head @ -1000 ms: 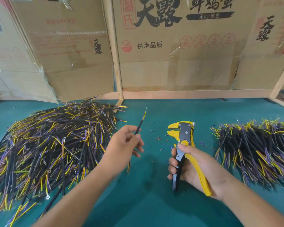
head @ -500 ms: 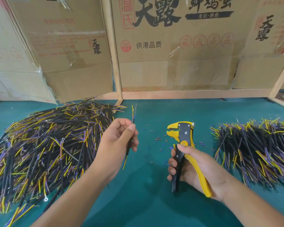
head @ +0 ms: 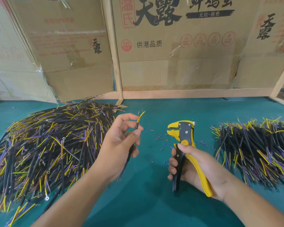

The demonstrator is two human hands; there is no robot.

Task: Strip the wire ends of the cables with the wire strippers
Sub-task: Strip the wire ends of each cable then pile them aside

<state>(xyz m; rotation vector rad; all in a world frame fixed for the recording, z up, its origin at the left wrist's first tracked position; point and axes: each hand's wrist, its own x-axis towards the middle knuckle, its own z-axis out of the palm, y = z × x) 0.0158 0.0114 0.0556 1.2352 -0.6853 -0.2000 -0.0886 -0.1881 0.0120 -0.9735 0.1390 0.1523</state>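
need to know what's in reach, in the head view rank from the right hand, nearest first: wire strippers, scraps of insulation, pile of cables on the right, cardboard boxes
1. wire strippers, gripped in the right hand itself.
2. scraps of insulation, on the mat just past the fingers, toward the middle.
3. pile of cables, to the hand's right.
4. cardboard boxes, upright along the back.

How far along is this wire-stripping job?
Judging by the piles, under halfway. A smaller pile lies on the right, with insulation bits scattered mid-table. The left hand pinches one cable; the right hand grips the strippers. The bigger left heap probably remains.
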